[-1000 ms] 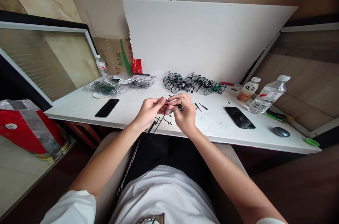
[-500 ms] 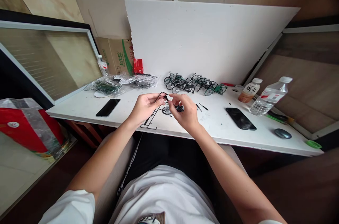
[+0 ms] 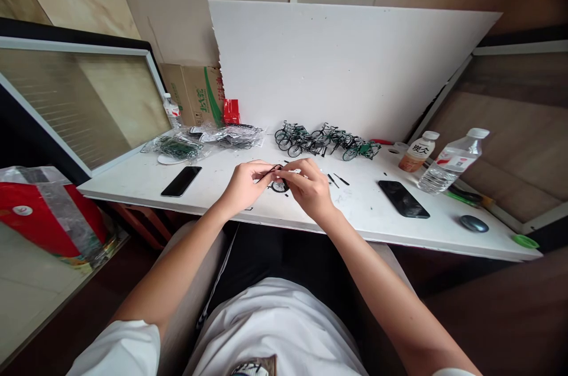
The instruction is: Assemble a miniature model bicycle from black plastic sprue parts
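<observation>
My left hand [image 3: 245, 185] and my right hand [image 3: 309, 186] meet over the near middle of the white table [image 3: 213, 183]. Both are closed in pinches on a thin black plastic part [image 3: 270, 170] held between their fingertips. Just below the fingers a small black model wheel [image 3: 280, 186] shows against the table; I cannot tell whether it is held or lying there. Several finished green and black model bicycles [image 3: 326, 140] stand in a row at the back of the table, beyond my hands.
Black phones lie at left [image 3: 180, 180] and right [image 3: 403, 198]. Clear bags of parts [image 3: 202, 141] sit at back left. Two bottles [image 3: 451, 160] and a dark mouse [image 3: 473, 223] are at right. A white board [image 3: 346, 62] leans behind the table. Loose black sticks [image 3: 337, 179] lie nearby.
My hands have closed together again and come lower. The black frame piece that hung from my left hand toward the table edge half a second ago is now mostly hidden under the hands.
</observation>
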Action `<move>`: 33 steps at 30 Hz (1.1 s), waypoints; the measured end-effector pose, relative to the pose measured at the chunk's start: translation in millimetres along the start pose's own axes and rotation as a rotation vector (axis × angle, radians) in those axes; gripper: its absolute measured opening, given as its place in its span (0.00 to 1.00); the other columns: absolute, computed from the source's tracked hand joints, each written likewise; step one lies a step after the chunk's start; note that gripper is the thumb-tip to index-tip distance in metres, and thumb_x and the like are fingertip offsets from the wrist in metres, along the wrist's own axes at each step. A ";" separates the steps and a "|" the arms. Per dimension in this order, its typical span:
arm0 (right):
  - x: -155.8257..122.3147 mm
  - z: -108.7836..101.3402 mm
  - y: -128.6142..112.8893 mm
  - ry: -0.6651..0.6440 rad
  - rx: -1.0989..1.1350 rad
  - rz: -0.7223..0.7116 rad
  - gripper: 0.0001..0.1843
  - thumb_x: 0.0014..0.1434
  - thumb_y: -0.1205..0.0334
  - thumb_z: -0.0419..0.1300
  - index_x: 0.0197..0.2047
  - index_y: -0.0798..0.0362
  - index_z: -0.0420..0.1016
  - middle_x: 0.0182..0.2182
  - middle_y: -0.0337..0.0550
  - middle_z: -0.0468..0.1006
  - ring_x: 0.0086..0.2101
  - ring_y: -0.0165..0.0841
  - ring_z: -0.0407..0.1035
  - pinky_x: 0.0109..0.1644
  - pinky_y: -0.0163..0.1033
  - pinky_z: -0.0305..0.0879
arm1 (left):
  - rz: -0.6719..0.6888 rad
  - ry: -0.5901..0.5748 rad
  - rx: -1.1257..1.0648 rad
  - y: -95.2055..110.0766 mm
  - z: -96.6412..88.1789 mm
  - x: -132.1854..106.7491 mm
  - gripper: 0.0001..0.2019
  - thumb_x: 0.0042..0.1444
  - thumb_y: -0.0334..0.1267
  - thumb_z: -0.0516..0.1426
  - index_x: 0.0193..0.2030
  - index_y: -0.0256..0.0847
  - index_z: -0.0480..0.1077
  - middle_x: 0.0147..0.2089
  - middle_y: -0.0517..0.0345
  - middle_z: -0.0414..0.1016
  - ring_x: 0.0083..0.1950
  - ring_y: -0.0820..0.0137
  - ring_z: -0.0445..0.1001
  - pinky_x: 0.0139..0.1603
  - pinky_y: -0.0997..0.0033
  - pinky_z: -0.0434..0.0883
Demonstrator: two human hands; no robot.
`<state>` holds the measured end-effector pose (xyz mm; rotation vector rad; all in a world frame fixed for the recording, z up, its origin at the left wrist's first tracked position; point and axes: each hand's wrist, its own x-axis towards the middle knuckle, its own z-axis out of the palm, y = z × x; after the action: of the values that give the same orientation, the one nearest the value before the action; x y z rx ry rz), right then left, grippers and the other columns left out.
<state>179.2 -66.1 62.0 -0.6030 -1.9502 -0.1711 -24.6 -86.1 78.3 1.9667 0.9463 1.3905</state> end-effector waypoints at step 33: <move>-36.1 19.0 91.5 -0.178 0.307 1.069 0.37 0.59 0.26 0.63 0.35 0.57 0.84 0.32 0.53 0.85 0.25 0.33 0.68 0.30 0.39 0.62 | -0.403 0.240 -0.469 -30.8 -13.4 13.3 0.23 0.50 0.42 0.76 0.47 0.33 0.75 0.46 0.45 0.84 0.47 0.61 0.87 0.54 0.56 0.83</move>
<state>220.0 7.9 8.3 -1.3767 -1.5233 0.8495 -41.5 -56.4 66.5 1.2106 0.9492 1.4637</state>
